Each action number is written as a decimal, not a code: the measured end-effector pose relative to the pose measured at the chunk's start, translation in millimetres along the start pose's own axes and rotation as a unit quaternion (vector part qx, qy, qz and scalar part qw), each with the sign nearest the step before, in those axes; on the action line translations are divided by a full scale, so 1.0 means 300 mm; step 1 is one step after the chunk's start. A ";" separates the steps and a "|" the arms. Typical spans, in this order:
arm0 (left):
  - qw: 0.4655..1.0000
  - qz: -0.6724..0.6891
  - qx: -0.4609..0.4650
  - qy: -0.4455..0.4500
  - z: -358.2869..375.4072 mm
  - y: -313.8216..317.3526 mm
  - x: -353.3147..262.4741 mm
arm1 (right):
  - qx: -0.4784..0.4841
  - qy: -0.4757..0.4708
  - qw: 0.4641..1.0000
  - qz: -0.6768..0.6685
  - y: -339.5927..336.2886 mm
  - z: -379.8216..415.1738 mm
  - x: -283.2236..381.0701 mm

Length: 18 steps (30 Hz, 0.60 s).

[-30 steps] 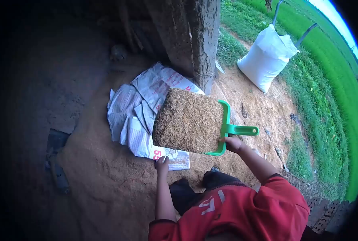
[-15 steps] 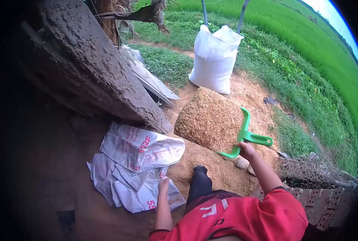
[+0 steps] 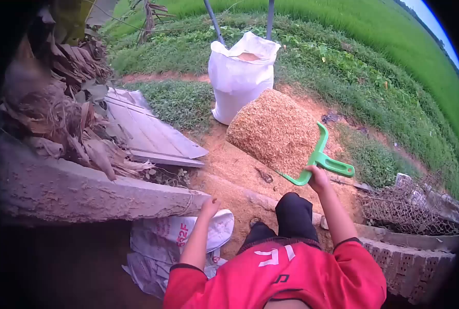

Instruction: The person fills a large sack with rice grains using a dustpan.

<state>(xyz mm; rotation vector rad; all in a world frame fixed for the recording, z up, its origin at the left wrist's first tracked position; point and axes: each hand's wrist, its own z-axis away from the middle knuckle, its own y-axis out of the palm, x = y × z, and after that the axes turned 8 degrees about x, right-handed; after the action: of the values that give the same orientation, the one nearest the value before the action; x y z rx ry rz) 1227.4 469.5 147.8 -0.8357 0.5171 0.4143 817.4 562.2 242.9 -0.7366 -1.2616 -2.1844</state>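
My right hand (image 3: 319,178) is closed round the green dustpan (image 3: 317,154) where its handle meets the back edge. A tall heap of light brown husks or shavings (image 3: 273,129) fills the pan and hides its floor. Beyond it stands an upright white sack (image 3: 241,85), its mouth open and similar brown material showing inside. My left hand (image 3: 209,207) has its fingers curled, with nothing visible in them. It is beside the end of the concrete beam, above the printed white bags (image 3: 180,239) lying on the ground.
The rough concrete beam (image 3: 100,193) crosses the left side. Grey boards (image 3: 147,131) and dry leaves (image 3: 93,147) lie behind it. At right are wire netting (image 3: 407,206) and perforated bricks (image 3: 402,268). Spilled husks cover the ground around a low ledge (image 3: 260,198).
The view has swung left and lifted. My stance has moved forward, and the loaded dustpan is nearer the white sack. My left hand has risen away from the printed bags.
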 end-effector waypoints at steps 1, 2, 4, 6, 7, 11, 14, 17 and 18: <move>1.000 0.003 0.006 0.018 -0.068 -0.048 -0.104 | -0.012 -0.012 1.000 -0.010 0.020 -0.045 0.041; 0.999 0.006 0.012 0.036 -0.125 -0.105 -0.231 | -0.036 -0.029 0.999 -0.003 0.054 -0.085 0.093; 0.994 0.016 -0.011 0.111 -0.203 -0.184 -0.453 | -0.019 -0.036 0.999 -0.008 0.028 -0.195 0.163; 0.989 0.014 0.006 0.149 -0.300 -0.247 -0.620 | -0.014 -0.033 0.999 0.005 0.001 -0.310 0.244; 0.988 0.018 0.003 0.151 -0.353 -0.267 -0.691 | -0.012 -0.035 0.999 0.010 -0.017 -0.364 0.289; 0.974 0.050 -0.041 0.216 -0.597 -0.361 -0.928 | -0.024 -0.050 0.998 0.008 -0.117 -0.637 0.450; 0.960 0.030 -0.119 0.252 -0.820 -0.431 -1.092 | -0.020 -0.075 0.997 0.026 -0.142 -0.788 0.591; 0.955 0.015 -0.184 0.233 -0.941 -0.494 -1.245 | -0.040 -0.053 0.998 0.017 -0.193 -0.931 0.694; 0.941 -0.013 -0.220 0.259 -0.971 -0.520 -1.292 | -0.018 -0.050 0.998 0.020 -0.204 -0.971 0.726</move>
<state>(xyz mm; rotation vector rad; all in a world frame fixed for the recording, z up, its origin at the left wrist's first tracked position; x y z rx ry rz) 922.9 91.2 301.8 -1.3979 0.9187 0.2851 561.0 297.5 229.1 -0.8878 -1.2470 -2.1667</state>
